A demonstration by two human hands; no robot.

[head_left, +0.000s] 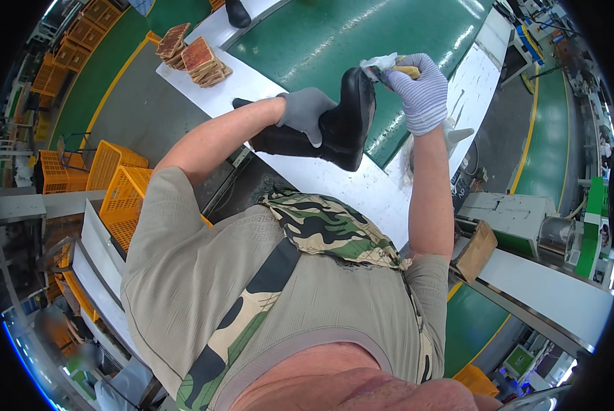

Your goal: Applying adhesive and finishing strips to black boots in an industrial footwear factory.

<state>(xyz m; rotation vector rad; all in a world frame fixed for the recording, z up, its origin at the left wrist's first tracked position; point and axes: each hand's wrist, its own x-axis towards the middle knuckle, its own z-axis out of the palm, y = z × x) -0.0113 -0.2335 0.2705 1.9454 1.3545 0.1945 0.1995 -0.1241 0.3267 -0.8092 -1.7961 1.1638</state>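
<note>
A tall black boot lies on its side in the air over the white table edge, its shaft to the left and its toe pointing away from me. My left hand, in a grey glove, is closed around the boot near the ankle. In a white-and-grey striped glove, my right hand pinches a crumpled white cloth with a yellow piece showing beside it. The cloth is at the boot's toe; whether it touches is hard to tell. How the yellow piece joins the cloth is hidden by my fingers.
A green conveyor belt runs between white table edges. Stacks of reddish-brown pads sit on the table at the left, with another black boot beyond. Yellow crates stand at my left. A machine with a metal cylinder is at the right.
</note>
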